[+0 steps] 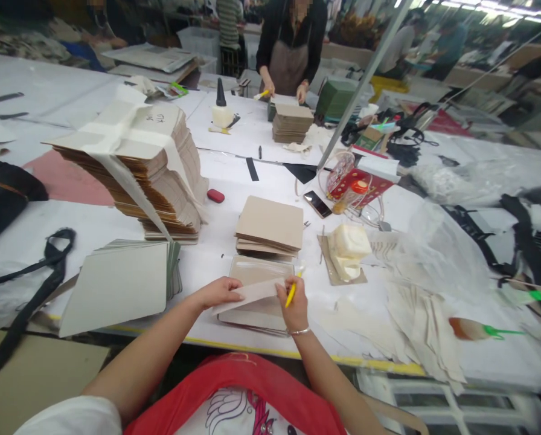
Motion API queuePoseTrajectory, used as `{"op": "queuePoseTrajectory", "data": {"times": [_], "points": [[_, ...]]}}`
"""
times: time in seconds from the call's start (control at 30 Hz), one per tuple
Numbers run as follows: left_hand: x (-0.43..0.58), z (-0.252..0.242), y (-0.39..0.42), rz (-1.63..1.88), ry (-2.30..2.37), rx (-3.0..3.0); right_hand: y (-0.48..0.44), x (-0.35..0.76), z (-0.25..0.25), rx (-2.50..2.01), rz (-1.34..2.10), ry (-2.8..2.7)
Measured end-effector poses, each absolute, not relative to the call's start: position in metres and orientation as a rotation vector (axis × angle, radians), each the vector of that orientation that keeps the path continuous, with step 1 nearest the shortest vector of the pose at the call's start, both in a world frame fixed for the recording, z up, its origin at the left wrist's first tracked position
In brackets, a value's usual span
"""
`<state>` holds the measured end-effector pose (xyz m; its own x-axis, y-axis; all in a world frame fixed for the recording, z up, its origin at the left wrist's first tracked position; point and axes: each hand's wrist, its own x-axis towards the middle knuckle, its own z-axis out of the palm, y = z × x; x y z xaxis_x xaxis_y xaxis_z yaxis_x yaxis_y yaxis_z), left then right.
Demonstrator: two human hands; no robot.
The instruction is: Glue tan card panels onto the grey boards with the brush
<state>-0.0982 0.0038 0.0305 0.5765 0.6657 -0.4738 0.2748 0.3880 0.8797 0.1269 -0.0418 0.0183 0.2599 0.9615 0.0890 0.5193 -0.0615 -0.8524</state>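
My left hand [218, 292] pinches the left end of a pale paper strip [252, 295] held over a flat beige card panel [256, 275] near the table's front edge. My right hand [293, 302] grips a yellow brush handle [291, 294] and also holds the strip's right end. A bracelet circles my right wrist. Just beyond lies a small stack of beige boards [270, 228].
A tall tied stack of cardboard [153, 169] stands at left, grey boards [121, 284] in front of it. A glue pot on a card [347, 251], a phone [317, 204], a red tin [352, 181] and clear plastic bags [433, 254] lie right. Another person [288, 48] works across the table.
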Motion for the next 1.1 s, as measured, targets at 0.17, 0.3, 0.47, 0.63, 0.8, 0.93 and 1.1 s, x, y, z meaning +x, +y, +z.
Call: {"op": "queuePoseTrajectory", "data": {"times": [0.17, 0.3, 0.47, 0.63, 0.8, 0.93, 1.1], "points": [[-0.105, 0.011, 0.024, 0.366, 1.362, 1.185, -0.024, 0.159, 0.002, -1.895, 0.423, -1.335], [-0.095, -0.004, 0.044, 0.434, 1.642, 1.294, -0.007, 0.163, -0.02, -1.957, 0.378, -1.407], [-0.085, -0.02, 0.062, 0.437, 1.817, 1.399, 0.009, 0.16, -0.042, -2.026, 0.355, -1.507], [-0.082, -0.027, 0.067, 0.384, 1.903, 1.463, 0.014, 0.159, -0.053, -2.077, 0.343, -1.567], [-0.081, -0.029, 0.069, 0.345, 1.928, 1.489, 0.016, 0.16, -0.055, -2.104, 0.326, -1.581], [-0.08, -0.03, 0.07, 0.322, 1.937, 1.5, 0.017, 0.161, -0.057, -2.096, 0.312, -1.604], [-0.079, -0.027, 0.068, 0.326, 1.966, 1.522, 0.02, 0.162, -0.06, -2.084, 0.234, -1.614]]}}
